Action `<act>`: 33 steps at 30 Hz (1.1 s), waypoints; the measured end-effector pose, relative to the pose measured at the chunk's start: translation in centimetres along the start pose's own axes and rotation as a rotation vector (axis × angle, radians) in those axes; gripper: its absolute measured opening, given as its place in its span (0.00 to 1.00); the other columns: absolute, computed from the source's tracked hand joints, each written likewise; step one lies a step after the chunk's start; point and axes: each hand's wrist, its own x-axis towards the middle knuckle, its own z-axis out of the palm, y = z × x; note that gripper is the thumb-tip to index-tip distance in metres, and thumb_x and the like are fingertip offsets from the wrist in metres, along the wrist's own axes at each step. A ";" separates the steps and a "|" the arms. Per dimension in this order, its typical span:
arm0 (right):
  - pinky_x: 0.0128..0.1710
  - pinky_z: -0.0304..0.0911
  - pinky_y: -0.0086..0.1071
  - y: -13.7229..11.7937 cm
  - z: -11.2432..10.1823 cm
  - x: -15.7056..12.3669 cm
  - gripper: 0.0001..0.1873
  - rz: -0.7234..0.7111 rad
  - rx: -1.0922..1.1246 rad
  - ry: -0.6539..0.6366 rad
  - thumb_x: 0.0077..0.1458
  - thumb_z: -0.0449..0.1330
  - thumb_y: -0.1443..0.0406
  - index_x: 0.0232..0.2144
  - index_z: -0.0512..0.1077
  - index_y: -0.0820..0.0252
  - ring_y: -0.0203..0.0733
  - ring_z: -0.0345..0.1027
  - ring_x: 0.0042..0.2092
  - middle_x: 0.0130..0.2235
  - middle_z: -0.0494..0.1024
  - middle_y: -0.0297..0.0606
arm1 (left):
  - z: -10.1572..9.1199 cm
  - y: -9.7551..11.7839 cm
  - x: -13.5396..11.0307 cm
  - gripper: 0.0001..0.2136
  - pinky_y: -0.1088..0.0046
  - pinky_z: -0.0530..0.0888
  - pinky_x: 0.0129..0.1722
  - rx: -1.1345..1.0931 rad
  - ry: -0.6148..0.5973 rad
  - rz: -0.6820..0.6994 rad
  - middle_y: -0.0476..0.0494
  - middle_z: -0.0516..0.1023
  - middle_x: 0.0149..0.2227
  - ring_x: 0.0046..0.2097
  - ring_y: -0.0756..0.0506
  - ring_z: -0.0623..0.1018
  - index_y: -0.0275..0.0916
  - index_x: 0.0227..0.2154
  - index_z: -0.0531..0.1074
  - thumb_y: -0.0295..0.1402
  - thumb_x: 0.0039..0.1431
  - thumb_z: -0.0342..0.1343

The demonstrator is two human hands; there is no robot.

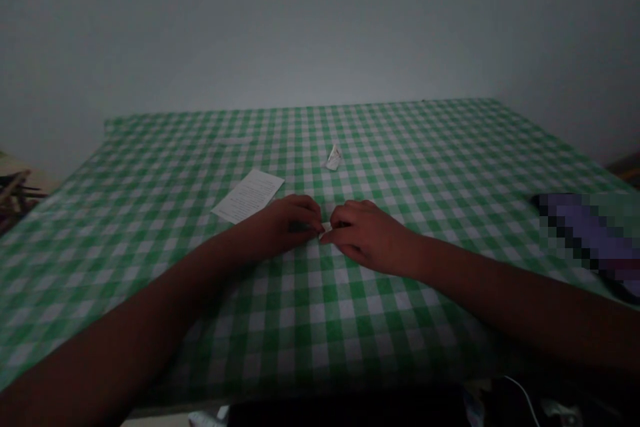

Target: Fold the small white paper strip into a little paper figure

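Note:
My left hand (pixel 295 221) and my right hand (pixel 367 233) meet near the middle of the table. Pinched between their fingertips is a small piece of white paper (pixel 325 229), mostly covered by the fingers. Just beyond my left hand lies a flat printed sheet (pixel 251 196), its near corner close to the wrist. Farther back, a small folded paper piece (pixel 333 157) with print on it rests on the cloth, apart from both hands.
A green and white checked tablecloth (pixel 320 320) covers the table. At the right edge lies a dark-rimmed purple object (pixel 575 220), partly pixelated. A pale wall (pixel 310 33) stands behind the table. Dim items show below the front edge.

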 end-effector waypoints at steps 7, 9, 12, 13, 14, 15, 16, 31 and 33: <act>0.45 0.57 0.40 0.0 0.2 0.0 0.15 0.028 0.017 -0.016 0.65 0.53 0.68 0.49 0.75 0.54 0.44 0.64 0.44 0.44 0.73 0.41 | 0.0 0.2 0.1 0.06 0.69 0.71 0.49 -0.007 -0.010 0.031 0.45 0.75 0.44 0.46 0.48 0.75 0.40 0.39 0.77 0.28 0.64 0.56; 0.45 0.57 0.40 -0.2 0.1 0.1 0.14 0.043 0.024 -0.024 0.65 0.53 0.68 0.48 0.76 0.54 0.44 0.64 0.45 0.44 0.73 0.41 | -0.1 0.4 0.1 0.06 0.69 0.71 0.50 0.027 -0.010 0.034 0.45 0.75 0.45 0.47 0.48 0.75 0.40 0.39 0.77 0.28 0.64 0.55; 0.45 0.57 0.41 -0.4 -0.1 0.2 0.14 0.057 0.037 -0.034 0.65 0.53 0.69 0.46 0.77 0.55 0.45 0.65 0.45 0.43 0.73 0.42 | -0.1 0.9 0.2 0.06 0.67 0.69 0.49 0.148 -0.035 0.028 0.45 0.76 0.45 0.47 0.46 0.75 0.41 0.38 0.77 0.29 0.65 0.54; 0.45 0.57 0.41 -0.5 -0.2 0.3 0.14 0.057 0.038 -0.042 0.65 0.53 0.69 0.45 0.77 0.55 0.45 0.65 0.45 0.43 0.73 0.42 | -0.1 1.1 0.2 0.07 0.67 0.68 0.49 0.203 -0.049 0.022 0.46 0.76 0.44 0.47 0.45 0.75 0.42 0.38 0.77 0.29 0.65 0.54; 0.45 0.57 0.41 -0.5 -0.2 0.3 0.14 0.056 0.038 -0.051 0.64 0.53 0.69 0.45 0.77 0.55 0.45 0.65 0.45 0.43 0.73 0.42 | -0.1 1.4 0.2 0.07 0.65 0.66 0.49 0.259 -0.054 0.006 0.46 0.77 0.45 0.47 0.45 0.75 0.42 0.38 0.77 0.29 0.64 0.54; 0.45 0.58 0.41 -0.6 -0.2 0.4 0.14 0.055 0.036 -0.059 0.64 0.53 0.70 0.44 0.77 0.55 0.45 0.65 0.45 0.42 0.72 0.42 | -0.1 1.8 0.2 0.07 0.64 0.65 0.48 0.312 -0.056 -0.008 0.46 0.77 0.45 0.48 0.44 0.75 0.42 0.39 0.77 0.29 0.64 0.53; 0.44 0.58 0.41 -0.7 -0.3 0.4 0.14 0.054 0.031 -0.064 0.64 0.53 0.70 0.44 0.77 0.55 0.45 0.65 0.45 0.42 0.72 0.42 | -0.1 2.1 0.2 0.08 0.64 0.63 0.48 0.355 -0.069 -0.016 0.46 0.77 0.45 0.48 0.44 0.74 0.42 0.39 0.77 0.28 0.64 0.53; 0.40 0.61 0.34 1.2 -0.8 0.2 0.03 0.309 0.184 0.148 0.57 0.58 0.69 0.35 0.73 0.60 0.40 0.67 0.37 0.33 0.74 0.36 | 1.6 2.0 0.4 0.06 0.65 0.69 0.47 0.261 0.064 -0.079 0.46 0.74 0.40 0.45 0.45 0.74 0.39 0.32 0.75 0.33 0.63 0.57; 0.39 0.60 0.34 0.6 -0.5 0.4 0.05 0.345 0.149 0.129 0.54 0.62 0.66 0.35 0.72 0.60 0.41 0.66 0.37 0.32 0.74 0.36 | 1.9 2.0 0.5 0.05 0.66 0.70 0.45 0.215 0.076 -0.120 0.45 0.73 0.39 0.43 0.46 0.74 0.38 0.32 0.75 0.33 0.63 0.57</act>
